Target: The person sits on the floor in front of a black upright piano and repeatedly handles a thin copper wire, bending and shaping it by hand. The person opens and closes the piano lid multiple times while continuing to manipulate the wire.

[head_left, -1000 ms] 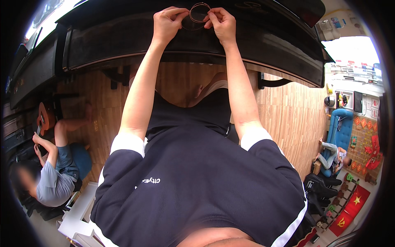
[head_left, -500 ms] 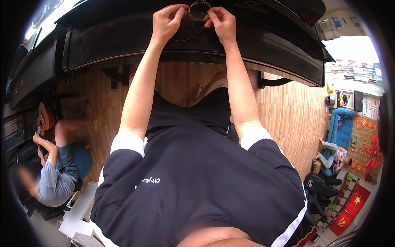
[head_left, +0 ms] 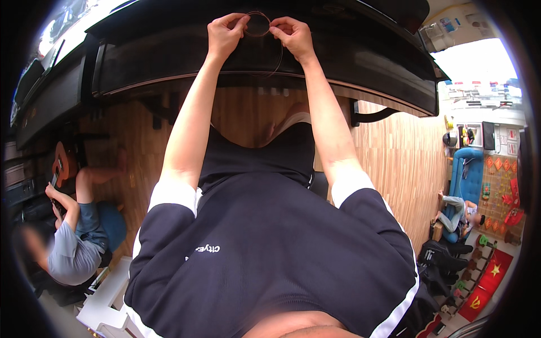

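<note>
Above the black piano [head_left: 169,62], at its upper edge, a small coil of thin wire [head_left: 258,23] is held between both hands. The left hand [head_left: 224,35] is closed to a pinch, thumb and forefinger gripping the coil's left side; the other fingers are curled. The right hand [head_left: 293,35] is likewise pinched on the coil's right side. A loose strand [head_left: 279,56] is seen hanging from the coil, down over the piano's dark front. Both forearms are stretched out from a dark shirt with white sleeve bands [head_left: 270,248].

Judged by the coil, mostly wound with only one strand free, the handling of the wire appears at an early stage; nothing of it is seen fastened to the piano. Whether the coil is being wound or unwound cannot be told.

Left of the piano, on the wooden floor [head_left: 394,158], a seated person with a guitar [head_left: 62,160] is noted. Right of the piano, another person on a blue sofa [head_left: 465,174].
</note>
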`<action>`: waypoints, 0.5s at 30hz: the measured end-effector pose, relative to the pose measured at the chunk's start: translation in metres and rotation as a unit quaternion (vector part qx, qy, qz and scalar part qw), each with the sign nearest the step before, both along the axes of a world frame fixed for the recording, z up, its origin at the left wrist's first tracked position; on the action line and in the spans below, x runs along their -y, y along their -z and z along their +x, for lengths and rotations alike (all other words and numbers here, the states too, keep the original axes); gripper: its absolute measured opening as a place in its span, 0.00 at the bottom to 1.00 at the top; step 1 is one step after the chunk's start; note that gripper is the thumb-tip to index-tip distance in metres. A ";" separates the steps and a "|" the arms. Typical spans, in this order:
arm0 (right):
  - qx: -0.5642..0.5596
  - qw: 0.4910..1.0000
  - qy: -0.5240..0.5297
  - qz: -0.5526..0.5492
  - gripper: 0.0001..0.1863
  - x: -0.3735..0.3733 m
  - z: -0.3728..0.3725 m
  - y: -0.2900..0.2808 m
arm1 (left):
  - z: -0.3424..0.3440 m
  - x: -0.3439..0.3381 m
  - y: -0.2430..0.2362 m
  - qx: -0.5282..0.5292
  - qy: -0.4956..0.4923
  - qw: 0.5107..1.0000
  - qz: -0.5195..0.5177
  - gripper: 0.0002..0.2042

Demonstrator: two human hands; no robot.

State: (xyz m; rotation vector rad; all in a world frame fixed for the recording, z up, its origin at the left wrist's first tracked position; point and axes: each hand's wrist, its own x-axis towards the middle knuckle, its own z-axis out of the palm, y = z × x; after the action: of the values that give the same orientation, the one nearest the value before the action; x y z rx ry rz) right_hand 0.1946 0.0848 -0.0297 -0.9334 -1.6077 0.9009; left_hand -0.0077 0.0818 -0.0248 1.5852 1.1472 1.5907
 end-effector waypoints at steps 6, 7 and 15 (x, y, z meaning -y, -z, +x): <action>-0.007 0.998 -0.018 -0.054 0.07 0.085 -0.017 -0.009 | 0.000 0.071 0.002 0.048 -0.005 0.999 0.012 0.06; -0.023 0.997 -0.022 -0.068 0.07 0.112 -0.017 0.001 | 0.000 0.100 0.010 0.088 0.017 0.996 -0.014 0.06; -0.130 0.926 -0.031 -0.352 0.08 0.302 0.019 0.069 | 0.029 0.237 0.081 0.268 0.189 0.910 -0.255 0.08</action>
State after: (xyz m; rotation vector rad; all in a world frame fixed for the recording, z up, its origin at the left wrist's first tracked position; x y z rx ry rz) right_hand 0.2134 -0.2172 -0.0986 -1.1815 -1.0883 1.6313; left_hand 0.0212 -0.1550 -0.1055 0.8765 0.7979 1.2195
